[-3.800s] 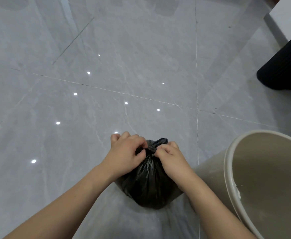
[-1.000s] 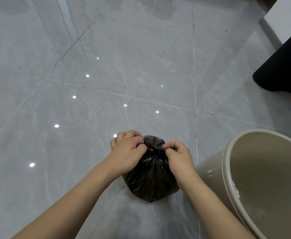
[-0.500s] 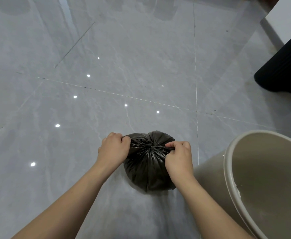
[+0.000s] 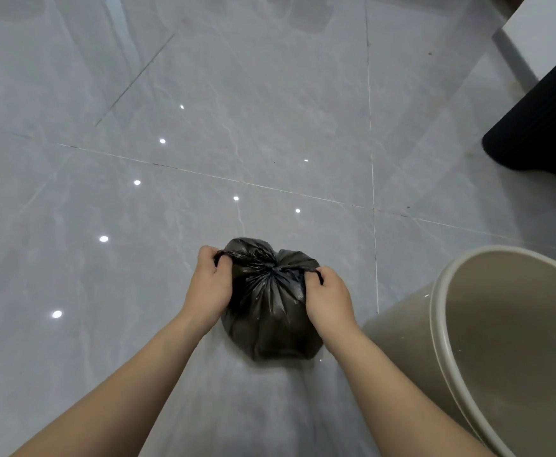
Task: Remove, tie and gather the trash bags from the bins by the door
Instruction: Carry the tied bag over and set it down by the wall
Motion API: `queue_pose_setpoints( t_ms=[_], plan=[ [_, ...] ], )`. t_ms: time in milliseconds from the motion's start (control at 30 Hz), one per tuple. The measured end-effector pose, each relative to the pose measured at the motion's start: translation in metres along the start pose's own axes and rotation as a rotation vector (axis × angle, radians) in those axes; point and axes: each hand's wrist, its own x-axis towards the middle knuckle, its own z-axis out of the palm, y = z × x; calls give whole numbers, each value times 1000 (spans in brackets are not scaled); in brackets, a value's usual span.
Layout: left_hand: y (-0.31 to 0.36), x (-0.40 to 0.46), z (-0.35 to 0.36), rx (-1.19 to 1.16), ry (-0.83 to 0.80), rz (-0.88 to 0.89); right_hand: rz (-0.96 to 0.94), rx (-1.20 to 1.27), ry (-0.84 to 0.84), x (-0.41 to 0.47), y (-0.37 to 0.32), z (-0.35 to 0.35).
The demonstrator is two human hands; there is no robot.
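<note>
So the black trash bag (image 4: 270, 311) sits on the grey floor (image 4: 237, 110) just left of the beige bin (image 4: 441, 324). The left hand (image 4: 209, 288) and right hand (image 4: 329, 298) each pinch a tail, pulling outward, probably to cinch the knot (image 4: 271, 268).

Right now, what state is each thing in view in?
black trash bag: on the floor, neck cinched into a knot, ends pulled sideways.
left hand: pinches the bag's left end.
right hand: pinches the bag's right end.
beige bin: unlined, nothing visible inside.
black object: on the floor, untouched.
</note>
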Motion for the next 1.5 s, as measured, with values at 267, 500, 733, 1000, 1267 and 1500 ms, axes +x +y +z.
queue_pose_setpoints(
  t_ms=[267, 500, 733, 1000, 1267, 1500],
  plan=[
    [109, 30, 2, -73, 151, 213, -54, 129, 85, 14, -82, -41],
    [258, 27, 32, -121, 121, 450, -173, 198, 297, 23, -151, -153],
    [367, -29, 107, -101, 24, 602, -209, 293, 510, 18, -155, -286],
    [447, -99, 204, 60, -141, 747, -128, 385, 686, 2, -118, -418],
    [617, -152, 182, 189, -138, 757, -54, 384, 653, -40, -216, -531],
    [842, -231, 72, 158, -182, 736, -98, 374, 684, -130, -414, -680]
  ],
)
